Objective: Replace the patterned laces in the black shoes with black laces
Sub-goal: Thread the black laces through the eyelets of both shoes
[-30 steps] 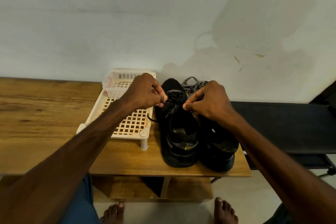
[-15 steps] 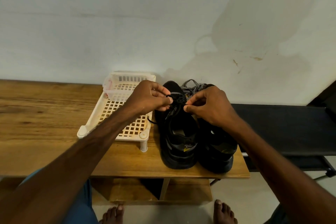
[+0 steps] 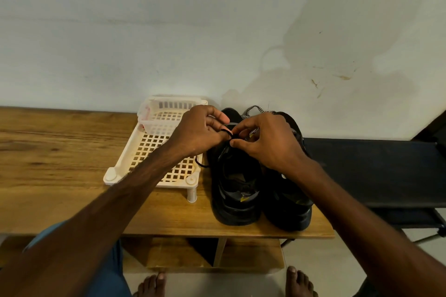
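Over the left chunky black shoe (image 3: 237,200), I see the left hand (image 3: 200,132) and right hand (image 3: 269,143) both pinching the thin black lace (image 3: 199,163).

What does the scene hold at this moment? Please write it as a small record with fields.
left hand: pinches the black lace
right hand: seems to pinch the same lace
black shoes: side by side on the wooden table, heels toward the person
patterned lace: shows behind the hands, near the wall
white tray: beside the shoes
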A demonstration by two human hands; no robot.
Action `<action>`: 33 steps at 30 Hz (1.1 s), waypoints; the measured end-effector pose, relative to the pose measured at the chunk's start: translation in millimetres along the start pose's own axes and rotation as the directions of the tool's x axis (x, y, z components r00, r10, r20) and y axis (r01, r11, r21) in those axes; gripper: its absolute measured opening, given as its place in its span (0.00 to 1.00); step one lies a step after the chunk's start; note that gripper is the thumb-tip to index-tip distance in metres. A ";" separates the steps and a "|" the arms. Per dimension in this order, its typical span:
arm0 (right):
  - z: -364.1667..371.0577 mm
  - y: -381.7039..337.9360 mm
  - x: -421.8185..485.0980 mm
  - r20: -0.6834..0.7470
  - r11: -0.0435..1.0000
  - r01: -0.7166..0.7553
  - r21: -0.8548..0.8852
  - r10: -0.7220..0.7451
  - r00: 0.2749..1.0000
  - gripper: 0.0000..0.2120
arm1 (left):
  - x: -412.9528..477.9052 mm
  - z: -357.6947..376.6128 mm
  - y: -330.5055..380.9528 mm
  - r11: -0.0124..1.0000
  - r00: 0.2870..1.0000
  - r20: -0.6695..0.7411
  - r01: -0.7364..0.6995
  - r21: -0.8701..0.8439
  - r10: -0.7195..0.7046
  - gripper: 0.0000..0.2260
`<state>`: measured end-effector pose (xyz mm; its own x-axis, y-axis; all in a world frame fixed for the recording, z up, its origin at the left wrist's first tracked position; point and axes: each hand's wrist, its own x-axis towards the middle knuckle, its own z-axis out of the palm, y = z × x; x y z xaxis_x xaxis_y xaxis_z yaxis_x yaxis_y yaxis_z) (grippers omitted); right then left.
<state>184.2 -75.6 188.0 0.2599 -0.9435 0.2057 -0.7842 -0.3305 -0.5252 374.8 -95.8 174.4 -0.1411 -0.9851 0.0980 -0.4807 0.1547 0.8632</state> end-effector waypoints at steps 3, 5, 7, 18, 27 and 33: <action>-0.5 0.4 -2.5 -0.021 1.000 0.013 -0.014 -0.013 1.000 0.11 | -0.8 0.6 1.5 0.997 0.998 0.011 -0.060 0.054 0.060 0.13; -1.4 1.9 -3.2 -0.021 1.000 0.000 -0.003 -0.001 1.000 0.10 | -1.6 0.6 1.5 0.991 0.995 0.005 -0.100 0.093 0.100 0.12; -1.6 4.1 -3.1 -0.024 1.000 -0.018 0.015 0.019 1.000 0.08 | -1.3 -2.5 -0.1 0.977 0.987 -0.029 -0.149 0.152 0.155 0.11; -0.5 10.0 -2.6 -0.016 0.997 -0.016 0.072 0.017 1.000 0.06 | -7.3 4.5 -4.6 0.994 0.991 0.132 -0.006 0.108 -0.008 0.09; 0.8 12.2 -4.0 -0.020 0.995 -0.028 0.094 0.030 0.999 0.07 | -0.9 -6.2 -6.6 0.945 0.976 -0.029 -0.203 0.256 0.217 0.05; -0.3 11.1 -3.9 -0.006 0.995 -0.040 0.095 0.041 0.999 0.08 | 2.6 -13.6 -16.9 0.914 0.976 -0.061 -0.172 0.367 0.208 0.08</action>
<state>174.3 -75.5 181.6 0.2245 -0.9560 0.1887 -0.7369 -0.2932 -0.6091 394.3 -102.0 166.9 -0.1846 -0.9340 0.3058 -0.7327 0.3382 0.5905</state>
